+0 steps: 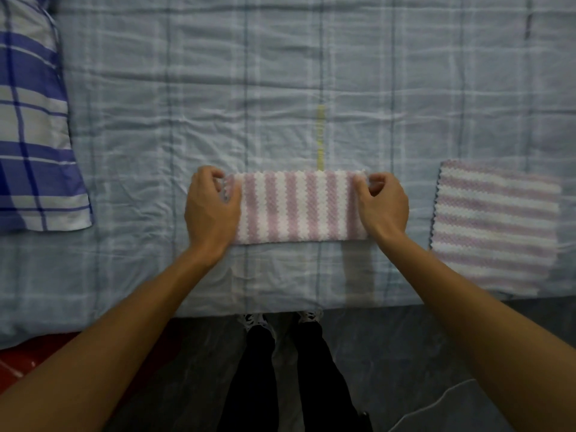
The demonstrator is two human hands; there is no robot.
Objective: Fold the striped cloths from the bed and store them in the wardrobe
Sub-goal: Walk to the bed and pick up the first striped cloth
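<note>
A pink-and-white striped cloth [296, 207] lies folded in half on the bed, a long rectangle with its stripes running away from me. My left hand [210, 213] pinches its far left corner and my right hand [383, 207] pinches its far right corner. A second striped cloth [495, 226] lies spread flat and unfolded to the right, near the bed's front edge, apart from both hands. The wardrobe is not in view.
The bed [280, 88] is covered by a wrinkled light-blue checked sheet. A blue-and-white plaid pillow [34, 135] lies at the left. Below the bed's front edge are a dark floor, my legs [280, 369], something red [18, 360] at the left and a white cable [436, 403].
</note>
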